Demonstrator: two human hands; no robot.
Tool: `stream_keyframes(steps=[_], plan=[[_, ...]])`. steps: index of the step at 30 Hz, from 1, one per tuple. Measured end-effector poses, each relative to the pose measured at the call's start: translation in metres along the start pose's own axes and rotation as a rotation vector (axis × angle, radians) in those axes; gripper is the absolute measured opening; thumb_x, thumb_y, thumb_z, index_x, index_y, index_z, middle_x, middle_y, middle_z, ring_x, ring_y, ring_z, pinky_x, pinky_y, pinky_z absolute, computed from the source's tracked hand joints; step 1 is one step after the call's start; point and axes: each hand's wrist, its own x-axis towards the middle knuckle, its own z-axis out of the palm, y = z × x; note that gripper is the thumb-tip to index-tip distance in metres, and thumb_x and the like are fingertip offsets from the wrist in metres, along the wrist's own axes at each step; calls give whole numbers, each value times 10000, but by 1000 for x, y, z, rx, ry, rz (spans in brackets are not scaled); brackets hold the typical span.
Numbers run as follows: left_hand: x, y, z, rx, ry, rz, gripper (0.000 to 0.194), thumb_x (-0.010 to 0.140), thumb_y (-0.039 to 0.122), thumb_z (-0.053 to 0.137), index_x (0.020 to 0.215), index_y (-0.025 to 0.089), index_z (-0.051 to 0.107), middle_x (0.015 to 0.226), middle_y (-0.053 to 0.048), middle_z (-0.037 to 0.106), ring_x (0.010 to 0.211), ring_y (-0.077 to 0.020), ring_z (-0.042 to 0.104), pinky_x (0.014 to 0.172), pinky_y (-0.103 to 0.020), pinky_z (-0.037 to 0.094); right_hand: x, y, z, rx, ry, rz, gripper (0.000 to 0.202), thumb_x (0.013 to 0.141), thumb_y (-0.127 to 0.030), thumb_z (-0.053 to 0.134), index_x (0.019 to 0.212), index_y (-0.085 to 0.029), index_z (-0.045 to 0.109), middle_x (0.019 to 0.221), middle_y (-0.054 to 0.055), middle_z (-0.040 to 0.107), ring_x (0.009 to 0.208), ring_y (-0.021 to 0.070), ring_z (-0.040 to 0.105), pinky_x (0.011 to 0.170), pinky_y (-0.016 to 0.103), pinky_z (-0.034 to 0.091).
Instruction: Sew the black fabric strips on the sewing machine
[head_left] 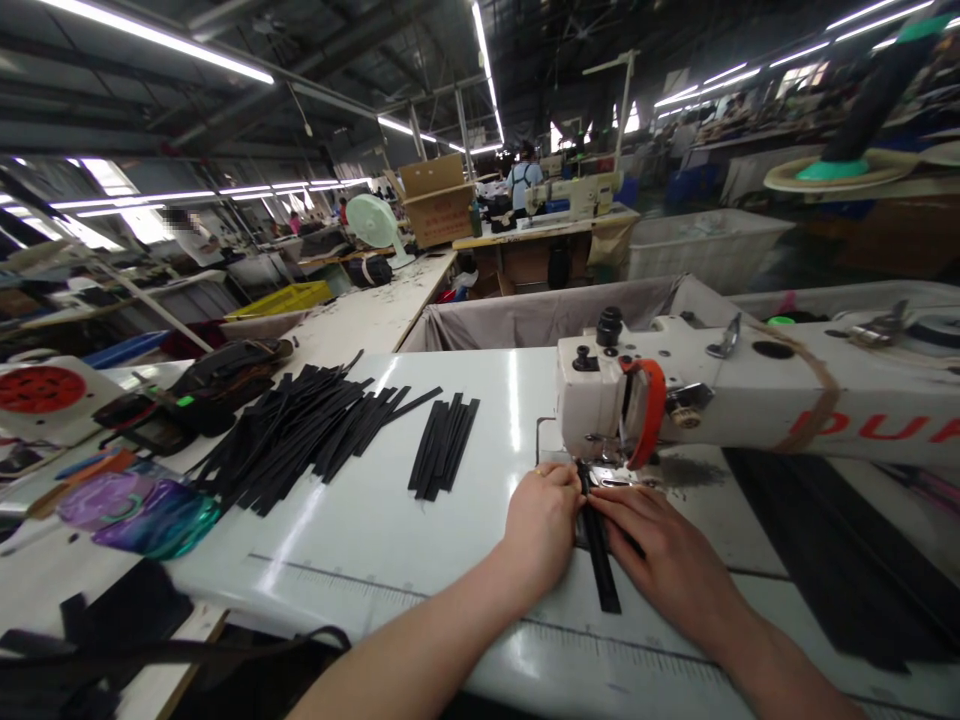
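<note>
A narrow black fabric strip (pixel 602 572) runs from under the needle area of a white sewing machine (pixel 592 400) toward me. My left hand (pixel 546 518) grips the strip's far part from the left, fingers curled close to the presser foot. From the right, my right hand (pixel 660 535) pinches the same strip with thumb and fingers, right beside the foot. The strip's near end lies loose on the table. What sits exactly between my fingertips is partly hidden.
Left of my hands lie a small bundle of black strips (pixel 444 445) and a larger heap (pixel 300 430). Longer black fabric pieces (pixel 817 560) rest under the machine arm at right. A shiny purple and teal pouch (pixel 146 510) stands at left. A fan (pixel 375 222) and carton (pixel 439 210) are farther back.
</note>
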Motion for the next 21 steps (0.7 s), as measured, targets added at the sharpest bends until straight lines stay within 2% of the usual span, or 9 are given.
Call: stream_keyframes(steps=[4,9,14,17,21], plan=[[-1,3,-1,3,-3,5,170,932,117,511,883,172,664,1015,-67,676,1006,-204,598,958,-364,506,-4,-1,0,43,-2,-10,230,921,-134,463,1051,-194,643,1030,78,674,981,226,614,855,401,542],[2,3,-6,-15,36,6,232,937,131,499,784,160,672,997,-63,687,973,-206,602,917,-359,514,-4,-1,-2,70,15,7,240,887,-107,466,995,-203,659,1014,72,681,963,217,627,847,384,545],[4,-2,-6,-39,49,15,217,926,128,512,801,153,688,1039,-73,696,1013,-217,598,960,-371,501,-3,-4,-8,110,-3,-24,254,867,-95,453,850,-220,675,875,39,684,844,192,637,739,326,546],[4,-2,-5,-37,43,18,206,926,126,512,823,146,689,1032,-76,699,1010,-219,600,968,-369,497,-4,-4,-9,115,9,-34,257,868,-98,456,842,-222,680,849,32,683,826,188,635,733,322,539],[5,-1,-7,-26,32,13,206,922,119,515,810,144,686,1016,-74,701,1003,-223,596,949,-361,503,-5,-2,-7,83,0,-12,265,884,-105,452,905,-222,688,937,42,689,890,196,631,794,346,538]])
